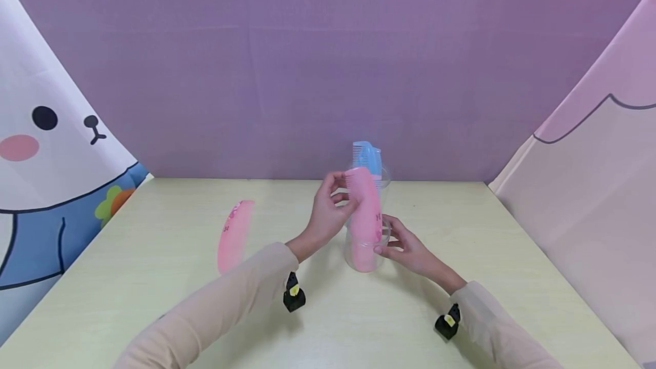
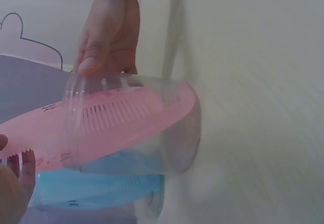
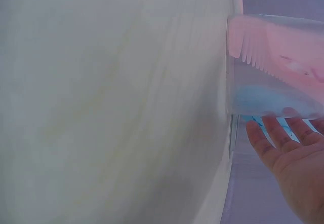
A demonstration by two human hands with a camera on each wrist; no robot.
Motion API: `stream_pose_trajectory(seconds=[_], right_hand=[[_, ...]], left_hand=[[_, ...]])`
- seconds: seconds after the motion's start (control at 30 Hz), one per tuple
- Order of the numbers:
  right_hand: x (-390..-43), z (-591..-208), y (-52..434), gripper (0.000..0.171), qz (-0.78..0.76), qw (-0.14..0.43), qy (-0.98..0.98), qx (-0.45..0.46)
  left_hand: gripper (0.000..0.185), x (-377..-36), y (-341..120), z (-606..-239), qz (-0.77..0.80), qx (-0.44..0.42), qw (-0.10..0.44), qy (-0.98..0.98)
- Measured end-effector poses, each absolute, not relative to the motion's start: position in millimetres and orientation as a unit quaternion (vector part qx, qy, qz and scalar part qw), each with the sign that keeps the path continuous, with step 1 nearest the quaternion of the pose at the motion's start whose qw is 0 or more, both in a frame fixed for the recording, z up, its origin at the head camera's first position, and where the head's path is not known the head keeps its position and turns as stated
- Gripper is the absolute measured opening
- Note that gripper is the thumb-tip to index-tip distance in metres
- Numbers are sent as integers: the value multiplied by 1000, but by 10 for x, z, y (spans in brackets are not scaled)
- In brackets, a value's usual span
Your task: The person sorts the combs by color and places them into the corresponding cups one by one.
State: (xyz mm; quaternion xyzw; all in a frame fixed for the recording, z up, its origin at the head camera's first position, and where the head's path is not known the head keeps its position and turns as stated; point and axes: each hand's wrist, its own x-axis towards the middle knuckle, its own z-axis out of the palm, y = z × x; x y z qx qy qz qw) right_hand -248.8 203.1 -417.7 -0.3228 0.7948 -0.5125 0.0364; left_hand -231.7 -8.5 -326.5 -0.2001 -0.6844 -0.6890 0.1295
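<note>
My left hand (image 1: 328, 209) pinches the upper part of a pink comb (image 1: 365, 204) between thumb and fingers. The comb leans inside a clear plastic cup (image 2: 174, 150), its lower end down by the cup's base in the left wrist view. Around the cup's right side, my right hand (image 1: 410, 249) grips with thumb and fingers near the rim. Pink teeth show along the comb through the clear wall. Right behind stands a second clear cup (image 1: 386, 177) with blue combs (image 1: 367, 155) sticking out of the top.
Another pink comb (image 1: 236, 238) lies on the pale table (image 1: 169, 295) to the left, beyond my left sleeve. A purple cloth (image 1: 307, 73) hangs behind the table's back edge. Printed cloths (image 1: 589, 187) flank both sides.
</note>
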Motion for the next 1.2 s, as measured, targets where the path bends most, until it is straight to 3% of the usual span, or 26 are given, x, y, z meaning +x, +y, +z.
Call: stream_pose_trajectory(seconds=[0.37, 0.83, 1.2], right_hand=[[-2487, -4172, 2040, 63, -507, 34, 798, -324], [-2482, -4169, 2036, 63, -513, 36, 794, -324], [-2502, -4185, 2044, 63, -513, 38, 793, -326]], left_hand=[[45, -2275, -51, -3351, -682, -199, 91, -698], [46, -2292, -21, -3305, -628, -172, 120, -749], [55, -2565, -43, -3587, -596, -156, 122, -778]])
